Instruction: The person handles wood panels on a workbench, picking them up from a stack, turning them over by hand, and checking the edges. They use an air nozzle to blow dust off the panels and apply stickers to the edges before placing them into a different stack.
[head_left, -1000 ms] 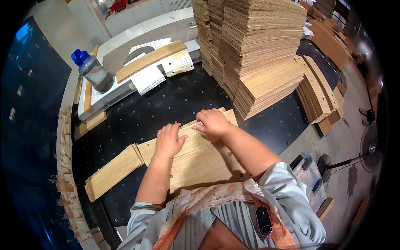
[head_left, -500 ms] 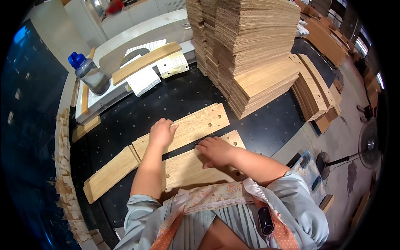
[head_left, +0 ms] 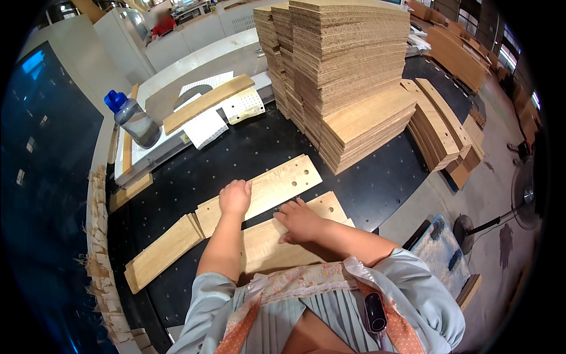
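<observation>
On the black table in front of me lies a wooden board with drilled holes, at a slant. My left hand is closed at this board's far edge, its fingers curled and partly hidden. Nearer to my body is a second drilled board, with another board's edge showing at its right end. My right hand rests on top of it, fingers apart and slightly bent. A shorter plain board lies left of the far board, its end close to that board's left end.
A tall stack of wooden boards stands at the back, with a lower pile before it. More drilled strips are stacked at the right. A blue-capped bottle stands on the white ledge at left. A fan stands beyond the table.
My left hand's fingers have curled in more at the far board. The right hand stays on the near board, where a lower edge now shows at the right. The whole view has shifted slightly.
</observation>
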